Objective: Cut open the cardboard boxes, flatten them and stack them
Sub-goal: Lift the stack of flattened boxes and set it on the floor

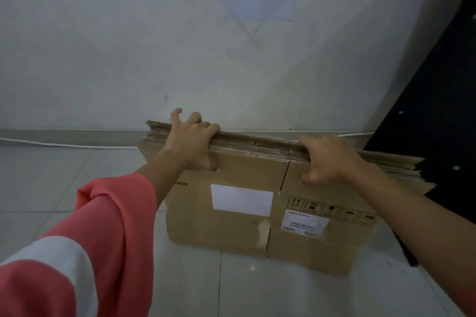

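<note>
Gripping the top edge of a stack of flattened boxes (257, 213) standing against the wall (103, 46), left hand (192, 140) and right hand (327, 159) steady it; the flattening looks done.

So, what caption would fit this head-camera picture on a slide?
A person's left hand and right hand grip the top edge of flattened cardboard boxes standing on a tiled floor.

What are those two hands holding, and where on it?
Both the left hand and the right hand grip the top edge of an upright bundle of flattened cardboard boxes.
</note>
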